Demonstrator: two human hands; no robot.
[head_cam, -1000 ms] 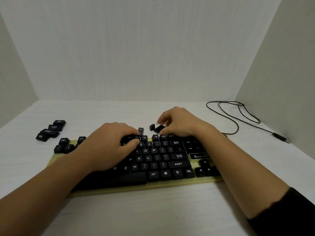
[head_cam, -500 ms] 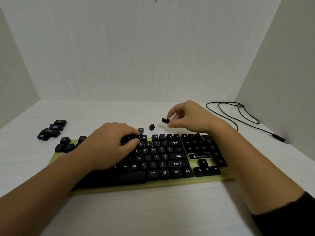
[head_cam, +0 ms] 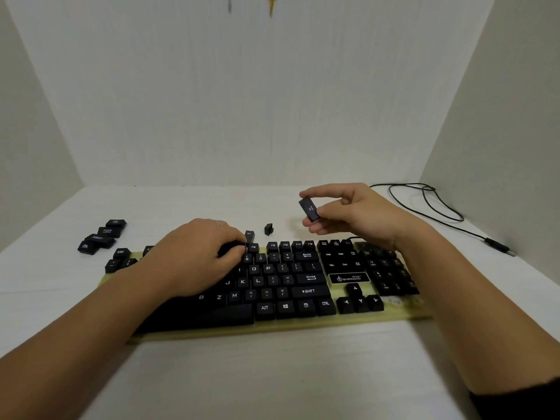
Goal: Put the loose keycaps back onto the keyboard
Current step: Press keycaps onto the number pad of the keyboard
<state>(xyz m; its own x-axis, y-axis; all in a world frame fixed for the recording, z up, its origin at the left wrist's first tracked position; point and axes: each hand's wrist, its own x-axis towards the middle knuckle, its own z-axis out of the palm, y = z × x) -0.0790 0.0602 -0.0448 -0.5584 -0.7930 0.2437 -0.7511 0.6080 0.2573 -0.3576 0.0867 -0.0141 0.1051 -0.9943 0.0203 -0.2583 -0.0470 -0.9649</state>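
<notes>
The keyboard [head_cam: 272,286] lies on the table [head_cam: 272,374] with most of its right and centre keys seated. Bare yellowish base shows at its left end, so I judge the task well short of complete there. A cluster of loose keycaps [head_cam: 101,236] lies on the table well apart from the keyboard's left corner. Two single caps [head_cam: 268,229] sit just behind the function row.

My right hand [head_cam: 348,212] is raised above the table behind the keyboard, its grip pinching a wide keycap [head_cam: 309,209] between thumb and forefinger, legend side toward me. The cap is not yet over any socket. My left hand [head_cam: 200,253] rests on the upper rows, fingertips pressed down. What lies under them I cannot tell.

Against half a second ago, the right hand has lifted and the cap has turned in the fingers. The left hand has not moved.
</notes>
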